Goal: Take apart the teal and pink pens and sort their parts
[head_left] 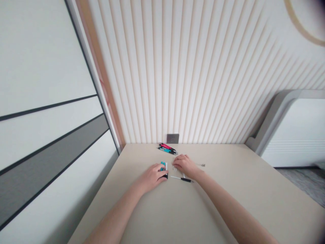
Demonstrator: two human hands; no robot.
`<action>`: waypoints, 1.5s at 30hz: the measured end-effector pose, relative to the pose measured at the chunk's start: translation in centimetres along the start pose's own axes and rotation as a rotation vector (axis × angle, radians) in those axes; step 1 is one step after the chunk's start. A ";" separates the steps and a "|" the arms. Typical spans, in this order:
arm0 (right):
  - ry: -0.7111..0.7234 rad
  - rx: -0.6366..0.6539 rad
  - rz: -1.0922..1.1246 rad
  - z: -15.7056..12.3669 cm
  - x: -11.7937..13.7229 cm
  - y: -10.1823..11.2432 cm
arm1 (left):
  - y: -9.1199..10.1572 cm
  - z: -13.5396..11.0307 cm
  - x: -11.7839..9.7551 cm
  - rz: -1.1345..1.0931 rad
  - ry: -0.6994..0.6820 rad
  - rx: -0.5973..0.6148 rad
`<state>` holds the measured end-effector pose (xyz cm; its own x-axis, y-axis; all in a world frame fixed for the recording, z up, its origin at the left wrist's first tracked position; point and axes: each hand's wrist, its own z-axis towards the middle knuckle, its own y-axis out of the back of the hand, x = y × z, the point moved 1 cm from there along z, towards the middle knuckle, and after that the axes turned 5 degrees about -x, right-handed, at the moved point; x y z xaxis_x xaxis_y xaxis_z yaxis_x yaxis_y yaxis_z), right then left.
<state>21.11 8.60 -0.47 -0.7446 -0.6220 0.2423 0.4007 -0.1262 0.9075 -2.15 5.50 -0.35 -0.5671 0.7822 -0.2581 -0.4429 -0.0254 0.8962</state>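
Observation:
My left hand (151, 177) rests on the table with its fingers apart, over a small group of pen parts. Teal pieces (162, 163) and a white piece (166, 165) show past its fingers, and a black piece (166, 176) lies by the thumb. To the right, my right hand (185, 165) is curled down at the tabletop, fingers together; whatever is under its fingertips is hidden. Small white pieces (174, 168) lie just beside those fingertips. Between the hands and nearer me is a thin pen part with a black grip (186, 180).
Several red, teal and black pens (167, 148) lie in a pile at the back of the beige table (223, 156). Small metallic pieces (203, 165) sit right of my right hand. A dark socket (173, 138) is on the ribbed wall behind; a white cabinet (50, 142) stands left.

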 end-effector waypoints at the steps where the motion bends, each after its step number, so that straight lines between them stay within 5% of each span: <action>1: -0.014 -0.010 0.010 0.1 0.0 -0.1 | 0.0 0.0 0.0 0.000 0.002 -0.002; 11: -0.254 -0.275 0.271 -3.4 -0.1 0.6 | 0.1 0.0 -0.1 0.014 0.006 0.018; 16: -0.215 -0.218 0.336 -4.0 0.1 -0.2 | 0.1 0.0 0.1 -0.007 0.006 0.003; 29: -0.155 -0.029 -0.008 -3.4 2.5 1.3 | 0.0 -0.1 0.3 0.041 -0.003 -0.016; 45: -0.150 -0.025 0.015 -3.3 2.4 1.4 | 0.0 -0.1 0.2 0.041 0.004 0.000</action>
<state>21.64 4.33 0.25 -0.8090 -0.5014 0.3066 0.4247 -0.1381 0.8948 -2.36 5.63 -0.44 -0.5877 0.7777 -0.2229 -0.4193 -0.0572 0.9060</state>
